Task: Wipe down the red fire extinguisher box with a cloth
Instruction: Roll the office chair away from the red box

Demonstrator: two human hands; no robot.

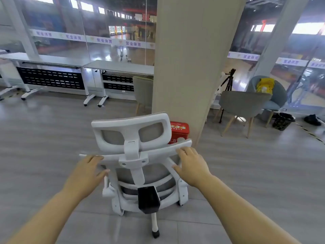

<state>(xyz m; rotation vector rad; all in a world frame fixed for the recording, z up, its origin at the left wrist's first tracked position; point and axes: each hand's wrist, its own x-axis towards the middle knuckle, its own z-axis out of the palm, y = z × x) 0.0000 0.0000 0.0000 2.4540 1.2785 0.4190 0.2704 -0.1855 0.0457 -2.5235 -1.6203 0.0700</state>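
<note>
red box, white-grey chair, yellow bag

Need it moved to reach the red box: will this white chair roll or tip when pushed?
The white chair probably rolls easily: a caster shows on smooth floor. Pushed at the backrest top, where left hand and right hand grip, it may lean. Mesh and plastic suggest it's light.

Grey plank floor; beige pillar; glass wall; white desks; grey armchairs; white office chair.
</note>
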